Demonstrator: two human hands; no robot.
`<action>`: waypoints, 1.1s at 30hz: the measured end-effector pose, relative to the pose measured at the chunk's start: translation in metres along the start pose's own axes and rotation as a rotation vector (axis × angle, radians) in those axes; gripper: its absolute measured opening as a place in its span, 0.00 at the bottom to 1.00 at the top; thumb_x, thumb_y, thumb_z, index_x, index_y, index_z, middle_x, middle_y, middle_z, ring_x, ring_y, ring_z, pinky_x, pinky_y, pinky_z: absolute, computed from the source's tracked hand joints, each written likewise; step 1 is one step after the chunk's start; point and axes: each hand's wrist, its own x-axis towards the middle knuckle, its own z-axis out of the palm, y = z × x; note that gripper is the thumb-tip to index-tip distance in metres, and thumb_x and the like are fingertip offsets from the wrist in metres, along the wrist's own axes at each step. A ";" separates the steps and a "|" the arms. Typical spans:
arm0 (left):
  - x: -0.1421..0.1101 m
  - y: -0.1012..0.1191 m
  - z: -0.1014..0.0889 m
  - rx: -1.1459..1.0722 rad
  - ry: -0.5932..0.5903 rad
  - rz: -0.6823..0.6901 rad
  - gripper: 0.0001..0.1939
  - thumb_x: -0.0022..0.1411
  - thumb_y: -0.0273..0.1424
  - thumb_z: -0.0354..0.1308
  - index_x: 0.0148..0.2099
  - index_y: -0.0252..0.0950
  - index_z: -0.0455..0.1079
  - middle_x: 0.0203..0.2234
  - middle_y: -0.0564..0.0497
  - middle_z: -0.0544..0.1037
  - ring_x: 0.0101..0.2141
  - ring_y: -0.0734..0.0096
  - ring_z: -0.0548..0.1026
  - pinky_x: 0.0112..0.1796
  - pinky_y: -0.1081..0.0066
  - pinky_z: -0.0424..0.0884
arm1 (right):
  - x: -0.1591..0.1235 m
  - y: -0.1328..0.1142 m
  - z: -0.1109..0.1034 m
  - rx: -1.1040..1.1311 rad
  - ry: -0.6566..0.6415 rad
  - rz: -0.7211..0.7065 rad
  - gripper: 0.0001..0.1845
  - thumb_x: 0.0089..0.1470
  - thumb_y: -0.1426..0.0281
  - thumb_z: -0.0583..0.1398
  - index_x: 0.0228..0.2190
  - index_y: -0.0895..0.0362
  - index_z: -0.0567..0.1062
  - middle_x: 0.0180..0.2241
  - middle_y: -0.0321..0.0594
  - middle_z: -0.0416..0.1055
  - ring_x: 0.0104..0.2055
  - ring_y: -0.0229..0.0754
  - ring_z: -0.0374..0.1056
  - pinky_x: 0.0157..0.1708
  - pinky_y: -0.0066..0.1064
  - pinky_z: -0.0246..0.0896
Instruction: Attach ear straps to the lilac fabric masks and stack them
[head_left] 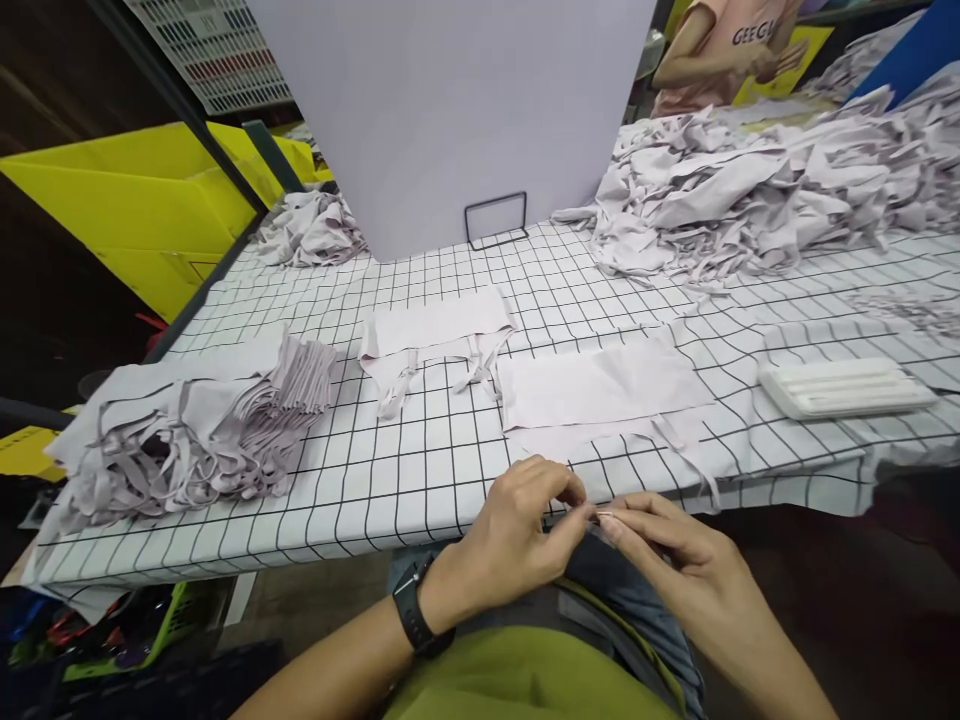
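My left hand [529, 515], with a dark watch on its wrist, is closed in a pinch just off the table's front edge. Thumb and fingers of my right hand [660, 550] meet it there, also pinched. Something tiny and thin shows between the fingertips, too small to name. Just beyond my hands lies a flat pale fabric piece [600, 385] with a loose strap at its right end. Up and left of it is another strapped fabric piece [435, 325]. A stack of pale strapped fabric pieces [202, 420] stands at the left of the table.
A white slotted tray [844, 388] sits at right on the checked tablecloth [442, 460]. Heaped pale fabric [765, 190] fills the back right. A large pale panel [465, 110] stands at the back beside a black wire stand [496, 220]. Another person [720, 55] works behind.
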 end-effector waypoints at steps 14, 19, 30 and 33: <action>0.077 -0.058 0.012 0.689 -0.326 -0.007 0.10 0.71 0.26 0.53 0.38 0.34 0.74 0.39 0.46 0.76 0.41 0.60 0.72 0.39 0.61 0.66 | 0.052 -0.012 0.008 0.445 0.144 0.454 0.24 0.38 0.50 0.75 0.25 0.58 0.84 0.21 0.39 0.73 0.24 0.38 0.66 0.24 0.26 0.64; 0.076 -0.068 0.016 0.375 -0.142 -0.036 0.05 0.69 0.28 0.60 0.40 0.36 0.77 0.36 0.50 0.78 0.39 0.65 0.73 0.39 0.63 0.65 | 0.084 -0.016 0.011 0.551 0.170 0.561 0.29 0.23 0.49 0.78 0.17 0.60 0.80 0.17 0.39 0.71 0.21 0.35 0.65 0.20 0.24 0.62; 0.075 -0.075 0.023 0.305 0.015 0.139 0.08 0.68 0.24 0.57 0.35 0.33 0.75 0.30 0.51 0.78 0.36 0.67 0.71 0.39 0.64 0.64 | 0.110 -0.013 0.019 0.650 0.321 0.615 0.25 0.16 0.57 0.80 0.13 0.61 0.78 0.13 0.34 0.65 0.17 0.30 0.59 0.14 0.20 0.56; 0.074 -0.075 0.024 0.349 -0.007 0.152 0.11 0.71 0.25 0.55 0.34 0.33 0.74 0.29 0.50 0.77 0.36 0.66 0.70 0.40 0.63 0.64 | 0.112 -0.014 0.019 0.637 0.328 0.613 0.26 0.16 0.57 0.79 0.13 0.61 0.77 0.13 0.33 0.64 0.17 0.29 0.57 0.14 0.20 0.54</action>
